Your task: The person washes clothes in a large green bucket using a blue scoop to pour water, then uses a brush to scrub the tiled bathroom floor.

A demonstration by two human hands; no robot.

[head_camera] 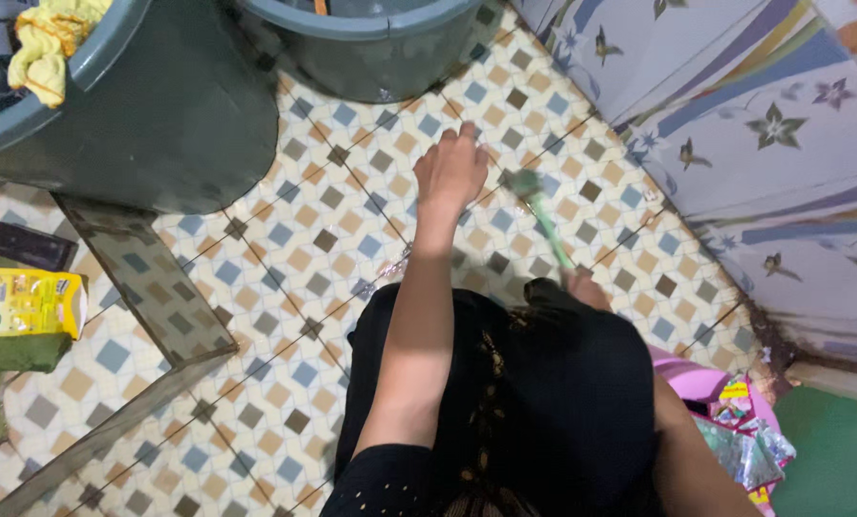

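My left hand (pixel 452 168) rests flat on the patterned tile floor (pixel 285 258), fingers pointing away from me and holding nothing. My right hand (pixel 584 284) is mostly hidden behind my black-clothed knee and grips the handle of a green brush (pixel 543 215). The blurred brush head touches the tiles just right of my left hand. My black garment (pixel 543 402) fills the lower middle of the view.
Two large grey-green tubs (pixel 160 115) (pixel 371 43) stand at the top, one with a yellow cloth (pixel 50 43) on its rim. A tiled step edge (pixel 141 278) runs at left beside a yellow package (pixel 22 303). A pink basin (pixel 701 383) of packets sits at lower right by the flower-patterned wall (pixel 764 124).
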